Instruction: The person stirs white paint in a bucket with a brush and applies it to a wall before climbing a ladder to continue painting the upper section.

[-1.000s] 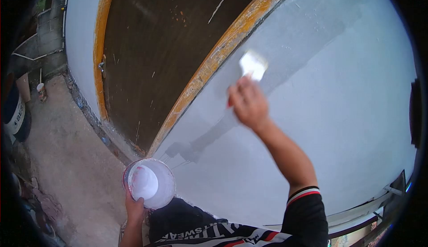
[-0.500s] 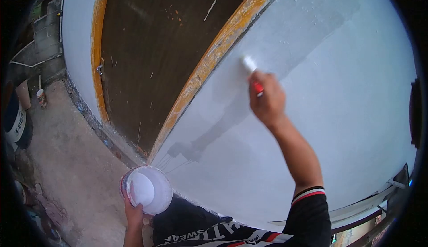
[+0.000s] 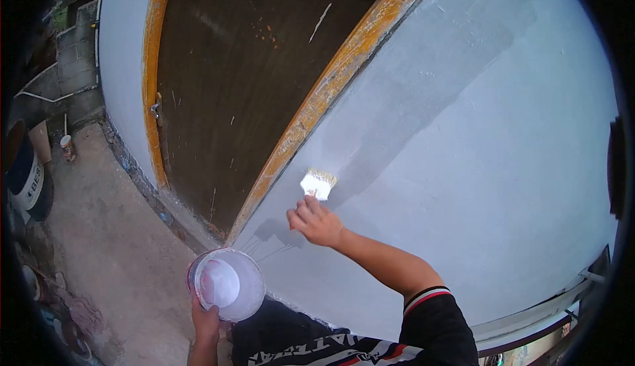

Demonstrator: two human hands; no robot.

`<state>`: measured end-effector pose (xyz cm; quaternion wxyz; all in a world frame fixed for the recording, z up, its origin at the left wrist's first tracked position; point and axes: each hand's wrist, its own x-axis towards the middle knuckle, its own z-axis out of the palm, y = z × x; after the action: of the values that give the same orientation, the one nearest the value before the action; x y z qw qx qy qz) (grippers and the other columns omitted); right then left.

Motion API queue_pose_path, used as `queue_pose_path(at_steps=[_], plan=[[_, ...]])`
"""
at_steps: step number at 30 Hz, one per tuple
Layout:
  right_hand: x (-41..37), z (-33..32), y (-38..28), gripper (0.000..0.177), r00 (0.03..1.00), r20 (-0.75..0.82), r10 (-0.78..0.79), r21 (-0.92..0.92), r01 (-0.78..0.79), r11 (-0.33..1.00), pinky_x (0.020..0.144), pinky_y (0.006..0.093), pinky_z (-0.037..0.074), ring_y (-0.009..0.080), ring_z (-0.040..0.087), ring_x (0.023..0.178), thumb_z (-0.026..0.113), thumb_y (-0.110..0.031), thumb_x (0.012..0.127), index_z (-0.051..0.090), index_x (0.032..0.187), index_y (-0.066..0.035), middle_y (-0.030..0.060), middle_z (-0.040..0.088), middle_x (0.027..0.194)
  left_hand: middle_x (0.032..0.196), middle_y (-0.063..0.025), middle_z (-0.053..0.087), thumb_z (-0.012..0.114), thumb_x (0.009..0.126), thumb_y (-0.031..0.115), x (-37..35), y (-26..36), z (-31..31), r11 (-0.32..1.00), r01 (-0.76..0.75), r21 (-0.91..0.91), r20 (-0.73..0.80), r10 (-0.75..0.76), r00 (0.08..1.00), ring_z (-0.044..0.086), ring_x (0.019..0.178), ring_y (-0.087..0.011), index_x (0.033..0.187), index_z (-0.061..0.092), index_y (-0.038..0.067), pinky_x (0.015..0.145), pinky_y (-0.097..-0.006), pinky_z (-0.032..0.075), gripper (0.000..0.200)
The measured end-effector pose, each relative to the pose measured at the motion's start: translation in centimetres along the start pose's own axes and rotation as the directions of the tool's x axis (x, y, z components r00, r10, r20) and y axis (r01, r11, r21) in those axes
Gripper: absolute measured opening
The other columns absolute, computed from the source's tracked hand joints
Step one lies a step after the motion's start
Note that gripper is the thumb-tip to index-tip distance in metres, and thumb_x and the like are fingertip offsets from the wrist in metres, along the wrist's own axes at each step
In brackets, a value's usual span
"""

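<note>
My right hand (image 3: 316,222) is closed round the handle of a wide paintbrush (image 3: 319,184), its pale bristles turned up against the white wall (image 3: 456,187) beside the door frame. The handle is mostly hidden in my fingers. A darker, wet-looking band (image 3: 397,121) runs down the wall above the brush. At the lower left my left hand (image 3: 206,320) grips the rim of a bucket (image 3: 248,286), thumb over the edge. White paint (image 3: 220,283) lies inside the tilted bucket.
A dark brown door (image 3: 245,81) stands in a worn orange frame (image 3: 304,118). On the concrete floor (image 3: 119,214) at the left are a dark drum (image 3: 30,177) with white lettering and a small can (image 3: 67,148) with a stick.
My right hand has brought the brush down and to the left along the wall, and the bristles show more clearly. The bucket in my left hand sits slightly further right in view.
</note>
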<state>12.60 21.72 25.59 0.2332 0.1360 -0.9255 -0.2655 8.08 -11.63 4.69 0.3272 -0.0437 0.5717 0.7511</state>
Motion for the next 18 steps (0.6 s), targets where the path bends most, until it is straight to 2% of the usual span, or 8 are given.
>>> queue_pose_path(at_steps=[1, 3, 5, 7, 9, 13, 15, 18], plan=[[0.7, -1.1, 0.9, 0.019, 0.995, 0.022, 0.099, 0.074, -0.101, 0.992, 0.072, 0.0366, 0.051, 0.0297, 0.059, 0.085, 0.055, -0.014, 0.081, 0.054, 0.098, -0.008, 0.01, 0.054, 0.086, 0.138, -0.0184, 0.041, 0.042, 0.066, -0.017, -0.6, 1.3, 0.7, 0.999, 0.04, -0.027, -0.016, -0.04, 0.999, 0.045, 0.122, -0.0265, 0.149, 0.017, 0.009, 0.102, -0.03, 0.034, 0.09], [2.1, -3.5, 3.5, 0.019, 0.954, 0.095, 0.286, 0.214, -0.3, 0.93, 0.064, 0.0344, 0.05, 0.0257, 0.059, 0.079, 0.057, -0.007, 0.077, 0.054, 0.096, -0.008, 0.0074, 0.054, 0.081, 0.138, -0.0186, 0.04, 0.043, 0.066, -0.016, -0.3, 1.4, 0.6, 0.998, 0.051, 0.039, -0.044, -0.049, 0.998, 0.045, 0.122, -0.0268, 0.148, 0.017, 0.009, 0.102, -0.0303, 0.034, 0.09], [4.3, -6.9, 7.5, 0.026, 0.924, -0.129, 0.36, 0.111, -0.347, 0.931, 0.055, 0.0341, 0.046, 0.0231, 0.057, 0.07, 0.062, -0.002, 0.069, 0.054, 0.093, -0.009, 0.0052, 0.052, 0.075, 0.139, -0.0188, 0.04, 0.043, 0.066, -0.016, 0.0, 0.8, 0.1, 0.995, 0.054, 0.086, -0.064, -0.048, 0.997, 0.044, 0.123, -0.0272, 0.148, 0.017, 0.008, 0.103, -0.0305, 0.033, 0.09], [6.7, -10.7, 9.9, 0.029, 0.895, -0.264, 0.36, 0.052, -0.359, 0.932, 0.056, 0.0334, 0.047, 0.024, 0.058, 0.068, 0.065, -0.004, 0.066, 0.056, 0.093, -0.008, 0.007, 0.054, 0.075, 0.139, -0.0189, 0.039, 0.043, 0.066, -0.016, 0.6, 0.0, -0.2, 0.993, 0.047, 0.11, -0.07, -0.04, 0.997, 0.044, 0.124, -0.0275, 0.148, 0.017, 0.008, 0.104, -0.0308, 0.032, 0.09], [8.6, -13.0, 10.9, 0.03, 0.905, -0.394, 0.162, -0.142, -0.234, 0.962, 0.058, 0.0315, 0.049, 0.0237, 0.058, 0.068, 0.067, -0.003, 0.065, 0.057, 0.093, -0.006, 0.0091, 0.056, 0.078, 0.139, -0.0189, 0.039, 0.043, 0.066, -0.016, 0.6, 0.4, 0.1, 0.992, 0.059, 0.115, -0.076, -0.05, 0.996, 0.043, 0.124, -0.0277, 0.148, 0.017, 0.008, 0.104, -0.031, 0.032, 0.089], [8.4, -9.5, 9.4, 0.023, 0.968, -0.248, 0.034, -0.268, -0.102, 0.958, 0.068, 0.0337, 0.052, 0.0294, 0.059, 0.081, 0.061, -0.015, 0.075, 0.058, 0.095, -0.004, 0.0121, 0.056, 0.088, 0.139, -0.0185, 0.039, 0.043, 0.067, -0.016, 0.8, 0.2, 0.3, 0.993, 0.066, 0.099, -0.064, -0.06, 0.996, 0.043, 0.124, -0.0274, 0.148, 0.017, 0.008, 0.104, -0.031, 0.032, 0.089], [7.4, -5.0, 6.7, 0.028, 0.995, -0.093, -0.043, -0.397, 0.003, 0.918, 0.075, 0.0373, 0.053, 0.0327, 0.059, 0.081, 0.06, -0.029, 0.084, 0.058, 0.099, -0.005, 0.0126, 0.058, 0.093, 0.139, -0.0182, 0.04, 0.043, 0.067, -0.016, 0.9, 0.0, 0.4, 0.995, 0.059, 0.078, -0.039, -0.056, 0.998, 0.043, 0.124, -0.0269, 0.149, 0.018, 0.01, 0.103, -0.0309, 0.032, 0.089], [5.2, 0.3, 2.2, 0.029, 0.996, -0.02, -0.082, -0.27, 0.074, 0.96, 0.081, 0.0394, 0.052, 0.0337, 0.058, 0.083, 0.059, -0.031, 0.084, 0.057, 0.1, -0.007, 0.011, 0.055, 0.09, 0.139, -0.0177, 0.04, 0.043, 0.068, -0.016, 0.4, 0.7, 0.7, 0.995, 0.065, 0.079, -0.036, -0.062, 0.997, 0.044, 0.123, -0.0266, 0.149, 0.018, 0.011, 0.102, -0.0305, 0.034, 0.089]])
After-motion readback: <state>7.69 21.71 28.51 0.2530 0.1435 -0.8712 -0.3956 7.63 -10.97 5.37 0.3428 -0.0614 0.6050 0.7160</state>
